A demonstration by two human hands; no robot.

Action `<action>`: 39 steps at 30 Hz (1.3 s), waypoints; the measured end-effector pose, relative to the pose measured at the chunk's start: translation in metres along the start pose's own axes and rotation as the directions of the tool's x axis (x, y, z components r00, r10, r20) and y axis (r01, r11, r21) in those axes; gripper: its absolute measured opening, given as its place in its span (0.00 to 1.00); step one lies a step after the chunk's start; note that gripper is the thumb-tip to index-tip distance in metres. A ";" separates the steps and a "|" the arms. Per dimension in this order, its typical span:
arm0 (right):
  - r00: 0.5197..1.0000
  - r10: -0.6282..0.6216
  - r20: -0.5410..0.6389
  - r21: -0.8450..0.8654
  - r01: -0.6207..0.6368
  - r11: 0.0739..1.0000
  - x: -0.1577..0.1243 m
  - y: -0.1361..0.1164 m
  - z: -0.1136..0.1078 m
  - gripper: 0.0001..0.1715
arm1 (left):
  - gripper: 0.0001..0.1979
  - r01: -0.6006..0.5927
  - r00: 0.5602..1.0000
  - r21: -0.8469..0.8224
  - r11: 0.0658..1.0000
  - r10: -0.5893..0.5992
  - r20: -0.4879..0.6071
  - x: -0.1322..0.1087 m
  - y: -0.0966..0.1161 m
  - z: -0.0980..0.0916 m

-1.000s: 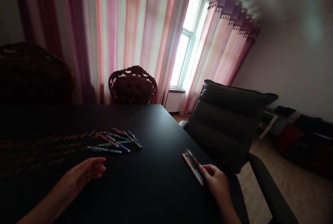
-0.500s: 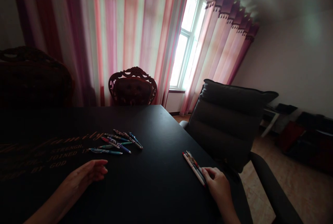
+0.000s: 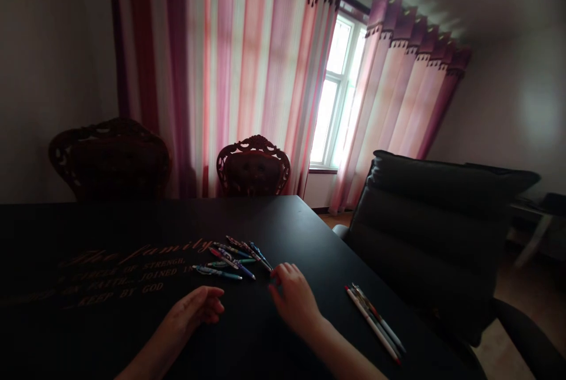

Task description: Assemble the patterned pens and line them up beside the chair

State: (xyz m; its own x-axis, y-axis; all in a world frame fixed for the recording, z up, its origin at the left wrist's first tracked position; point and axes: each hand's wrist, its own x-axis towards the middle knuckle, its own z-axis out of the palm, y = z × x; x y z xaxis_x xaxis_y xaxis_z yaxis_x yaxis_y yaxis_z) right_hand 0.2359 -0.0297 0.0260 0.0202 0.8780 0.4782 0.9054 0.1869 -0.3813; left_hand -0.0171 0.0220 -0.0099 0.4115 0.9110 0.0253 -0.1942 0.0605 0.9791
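A loose pile of several patterned pens (image 3: 234, 259) lies on the black table, some crossing over others. My right hand (image 3: 295, 300) is at the pile's right end, palm down, with the thumb apart from bent fingers. Its fingertips are close to the tip of one pen; whether they touch it I cannot tell. To the left, my left hand (image 3: 201, 308) hovers in front of the pile, fingers loosely curved and holding nothing. Near the table's right edge, a white pen with red ends (image 3: 371, 322) lies alongside a grey and brown pen (image 3: 380, 316).
Gold lettering decorates the black table (image 3: 305, 224). A dark office chair (image 3: 437, 238) stands close to its right edge. Two carved wooden chairs, one at the far left (image 3: 110, 156) and one near the middle (image 3: 254, 171), stand behind it, before striped curtains (image 3: 256, 73).
My right hand has left the pens at the right edge and moved left to the pile. My left hand keeps its loose pose. The view has turned left and up.
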 end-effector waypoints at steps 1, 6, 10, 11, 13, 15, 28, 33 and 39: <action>1.000 -0.009 0.015 -0.026 0.009 1.000 0.008 -0.005 0.012 0.09 | 0.23 -0.005 1.000 0.007 1.000 0.005 0.005 -0.001 0.001 0.001; 0.998 -0.047 0.030 -0.167 0.052 0.985 0.035 -0.019 0.051 0.07 | 0.25 -0.022 1.000 0.047 0.999 0.023 -0.016 -0.005 0.006 0.006; 0.999 -0.040 -0.007 -0.183 0.038 0.982 0.043 -0.021 0.056 0.05 | 0.25 -0.044 0.998 0.085 0.995 0.048 -0.037 -0.005 0.007 0.008; 0.999 -0.032 -0.025 -0.164 0.028 0.986 0.044 -0.020 0.054 0.06 | 0.25 -0.055 0.998 0.094 0.994 0.059 -0.037 -0.004 0.006 0.007; 0.999 -0.011 -0.052 -0.113 0.006 0.994 0.043 -0.017 0.050 0.08 | 0.24 -0.075 0.997 0.116 0.990 0.078 -0.027 -0.003 0.004 0.006; 0.998 0.002 -0.058 -0.067 -0.006 0.998 0.039 -0.012 0.048 0.08 | 0.23 -0.087 0.996 0.140 0.986 0.090 -0.013 -0.002 0.002 0.006; 0.999 -0.046 -0.029 -0.089 0.043 0.995 0.050 -0.033 0.070 0.10 | 0.26 -0.097 0.995 0.199 0.975 0.094 0.027 0.003 -0.007 0.002; 0.998 -0.057 -0.025 -0.097 0.055 0.994 0.070 -0.043 0.085 0.05 | 0.24 -0.125 0.992 0.319 0.939 0.124 0.024 -0.002 -0.003 0.003; 0.991 -0.008 -0.132 0.183 0.032 0.983 0.060 -0.047 0.060 0.08 | 0.15 -0.330 0.849 0.774 0.540 0.529 -0.007 -0.015 0.001 -0.001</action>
State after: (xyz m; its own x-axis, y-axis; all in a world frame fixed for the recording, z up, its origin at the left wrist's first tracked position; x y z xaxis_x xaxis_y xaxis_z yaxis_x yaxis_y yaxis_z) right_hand 0.1691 0.0406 0.0257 0.0687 0.8104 0.5818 0.8128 0.2927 -0.5036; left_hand -0.0242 0.0083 -0.0095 0.2403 0.8079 0.5381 0.4485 -0.5840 0.6766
